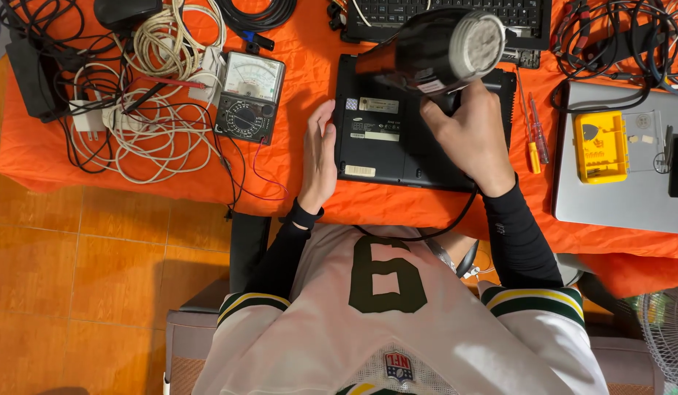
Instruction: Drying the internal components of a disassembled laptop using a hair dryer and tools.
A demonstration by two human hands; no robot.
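Head view looks straight down on a desk covered in orange cloth. Near its front edge lies a black laptop, closed and turned underside up. The left hand rests flat against the laptop's left edge, fingers straight and pressed together, gripping nothing. The right hand is wrapped around the handle of a black hair dryer, held above the laptop's far right corner; the handle itself is hidden inside the fist, and the dryer body covers part of the laptop's far edge. From under that hand a black cord drops over the desk's front edge toward the person's lap.

Toward the left end of the desk sits an analog multimeter beside a tangle of white and black cables; which lead belongs to which cannot be sorted out. Two screwdrivers lie just right of the laptop. At the right edge a silver laptop carries a yellow parts box and is cut off by the frame. A keyboard at the far edge is cropped at the top.
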